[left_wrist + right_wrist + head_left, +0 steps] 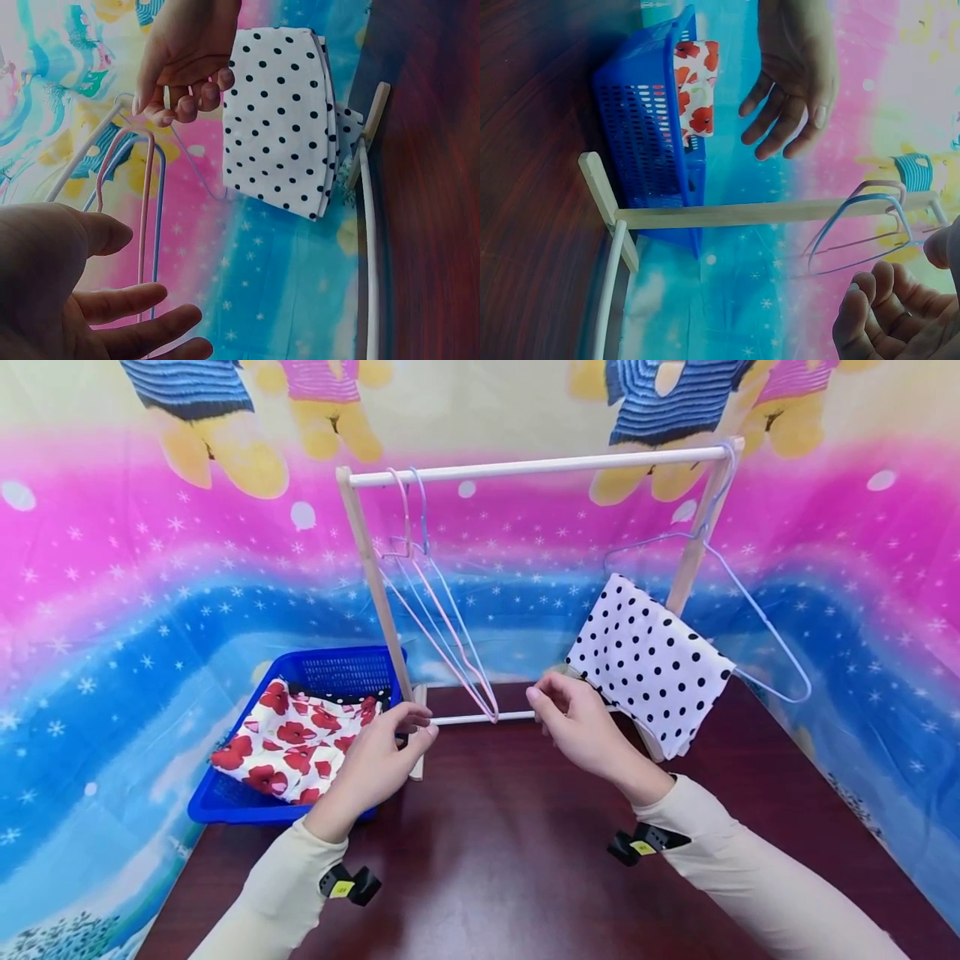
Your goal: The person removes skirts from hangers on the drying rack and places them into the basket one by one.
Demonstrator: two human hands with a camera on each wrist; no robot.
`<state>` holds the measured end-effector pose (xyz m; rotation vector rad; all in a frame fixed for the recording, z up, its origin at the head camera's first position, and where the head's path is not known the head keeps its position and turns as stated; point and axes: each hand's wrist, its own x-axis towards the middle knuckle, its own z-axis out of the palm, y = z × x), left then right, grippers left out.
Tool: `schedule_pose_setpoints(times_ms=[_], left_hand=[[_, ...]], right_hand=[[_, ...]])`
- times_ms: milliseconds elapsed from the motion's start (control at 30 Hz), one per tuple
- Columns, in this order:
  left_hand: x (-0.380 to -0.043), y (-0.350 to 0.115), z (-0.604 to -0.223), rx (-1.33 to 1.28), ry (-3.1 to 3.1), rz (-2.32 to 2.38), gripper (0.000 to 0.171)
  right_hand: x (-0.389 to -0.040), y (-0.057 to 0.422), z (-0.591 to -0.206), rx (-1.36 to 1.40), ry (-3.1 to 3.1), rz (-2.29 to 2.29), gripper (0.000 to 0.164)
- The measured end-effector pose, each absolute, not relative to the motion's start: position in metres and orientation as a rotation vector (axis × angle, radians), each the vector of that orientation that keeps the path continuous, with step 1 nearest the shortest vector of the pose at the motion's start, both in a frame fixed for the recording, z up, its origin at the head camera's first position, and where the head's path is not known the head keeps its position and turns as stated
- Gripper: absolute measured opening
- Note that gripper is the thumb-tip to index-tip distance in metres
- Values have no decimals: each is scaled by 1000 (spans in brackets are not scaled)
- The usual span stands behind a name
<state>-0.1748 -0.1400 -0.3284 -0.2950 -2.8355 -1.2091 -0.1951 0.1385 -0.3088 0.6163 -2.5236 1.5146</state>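
My left hand (378,760) hovers beside the blue basket (247,814), its fingers relaxed and holding nothing. In that basket lies a folded white cloth with red flowers (288,743). My right hand (581,727) is in the air left of a white cloth with black dots (652,664), fingers loosely bent around nothing. The dotted cloth hangs folded over a purple hanger (765,618) at the rack's right end. A pink hanger (442,614) and a blue hanger (450,585), both bare, hang together from the left part of the rack's rail (540,466).
The wooden rack's left post (378,585) stands between the basket and the bare hangers. A low white bar (513,717) joins its feet above the dark red table (510,852). A printed cloth backdrop (150,602) surrounds the table's back and sides.
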Motion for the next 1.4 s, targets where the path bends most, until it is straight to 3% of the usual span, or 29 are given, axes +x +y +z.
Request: schedule_pose_setpoints(times_ms=[633,1400], left_hand=[[-166,-98,-351,-376,-2778,-1242,27],[-171,-56,-358,-545,-2799,-1188,32]], right_hand=[[-187,163,-319,534,-2612,1399,23],[-180,206,-324,493,-2621,1210,22]])
